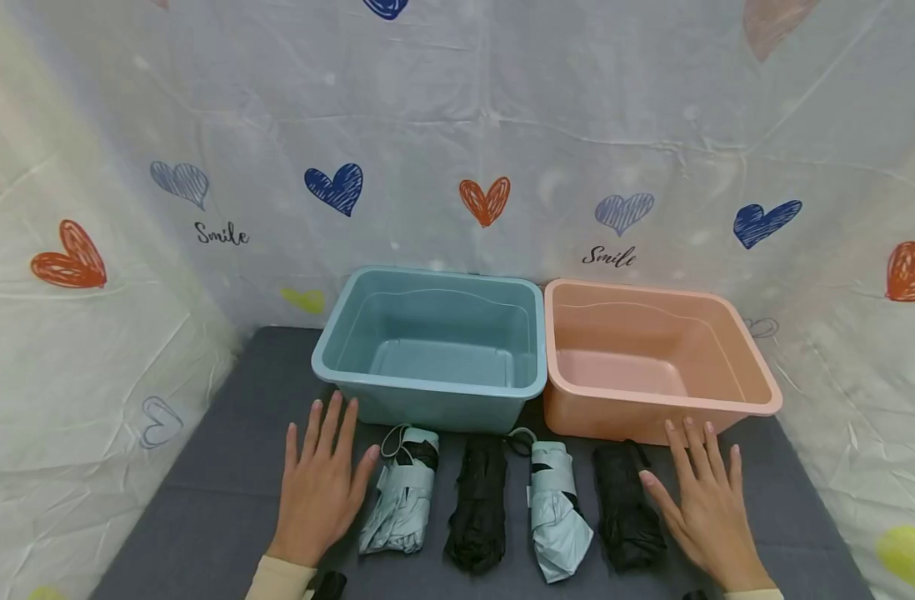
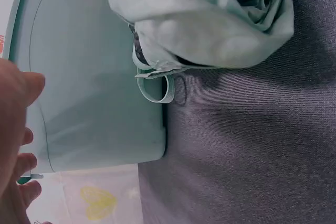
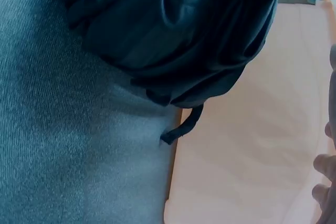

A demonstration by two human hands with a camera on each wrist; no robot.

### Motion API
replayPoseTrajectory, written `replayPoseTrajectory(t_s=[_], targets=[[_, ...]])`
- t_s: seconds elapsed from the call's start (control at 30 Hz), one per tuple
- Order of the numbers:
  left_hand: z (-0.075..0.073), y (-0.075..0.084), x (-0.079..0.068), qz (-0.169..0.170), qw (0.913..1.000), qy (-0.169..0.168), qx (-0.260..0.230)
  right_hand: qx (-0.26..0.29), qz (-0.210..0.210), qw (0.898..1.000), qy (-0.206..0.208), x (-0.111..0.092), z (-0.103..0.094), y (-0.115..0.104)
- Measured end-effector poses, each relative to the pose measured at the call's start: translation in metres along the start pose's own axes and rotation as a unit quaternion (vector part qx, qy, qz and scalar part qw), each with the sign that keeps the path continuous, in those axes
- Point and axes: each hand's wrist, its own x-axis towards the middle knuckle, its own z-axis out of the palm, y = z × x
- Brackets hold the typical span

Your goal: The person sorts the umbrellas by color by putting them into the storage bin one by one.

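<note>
My left hand [image 1: 321, 483] has its fingers spread, just left of a pale folded umbrella [image 1: 403, 500] with a wrist loop. In the left wrist view, that umbrella [image 2: 210, 22] lies beside the hand's fingers [image 2: 14, 95]. To its right lie a black folded umbrella [image 1: 477, 504], a second pale one [image 1: 557, 508] and a second black one [image 1: 627, 508]. My right hand [image 1: 705, 504], fingers straight, is beside the second black umbrella, its fingertips close to the pink bin's front wall. The right wrist view has this umbrella [image 3: 178, 30] with its strap hanging. Neither hand holds anything.
A blue bin [image 1: 435, 411] and a pink bin [image 1: 615, 417] stand side by side behind the umbrellas on a dark grey cloth [image 1: 202, 492]. White sheeting [image 1: 427, 108] with printed hearts surrounds the table at the back and sides.
</note>
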Motion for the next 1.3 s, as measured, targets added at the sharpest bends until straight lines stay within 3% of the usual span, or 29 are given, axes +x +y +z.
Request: replayPoseTrajectory(t_s=[0.2,0.3,0.43,0.57,0.7,0.83,0.9,1.03,1.13,1.2,1.3], targets=[[-0.008,0.001,0.009,0.005,0.9974,0.066,-0.029,0.039,-0.001,0.999,0.038,-0.001,0.000,-0.004],[-0.013,0.002,0.015,-0.020,0.9930,0.088,-0.076,0.078,0.020,0.996,0.039,-0.002,-0.003,-0.008],[-0.019,-0.003,0.025,-0.074,0.9761,0.113,-0.171,0.150,0.071,0.986,0.002,-0.004,-0.008,-0.016],[-0.023,-0.013,0.037,-0.094,0.9593,0.142,-0.225,0.221,0.130,0.965,-0.051,-0.004,-0.011,-0.019],[-0.026,-0.022,0.051,-0.122,0.9422,0.155,-0.270,0.255,0.176,0.947,-0.090,-0.005,-0.011,-0.017],[-0.027,-0.032,0.066,-0.170,0.9207,0.120,-0.330,0.269,0.203,0.935,-0.107,-0.006,-0.010,-0.013],[-0.026,-0.037,0.074,-0.186,0.9101,0.081,-0.361,0.273,0.213,0.931,-0.113,-0.008,-0.009,-0.011],[-0.020,-0.045,0.088,-0.184,0.8834,-0.006,-0.431,0.294,0.241,0.915,-0.138,-0.009,-0.007,-0.008],[-0.012,-0.047,0.095,-0.189,0.8641,-0.047,-0.464,0.328,0.264,0.892,-0.166,-0.008,-0.005,-0.005],[-0.008,-0.047,0.096,-0.196,0.8537,-0.051,-0.480,0.351,0.275,0.875,-0.188,-0.008,-0.004,-0.002],[-0.003,-0.047,0.097,-0.207,0.8404,-0.045,-0.499,0.395,0.292,0.842,-0.223,-0.008,-0.004,0.003]])
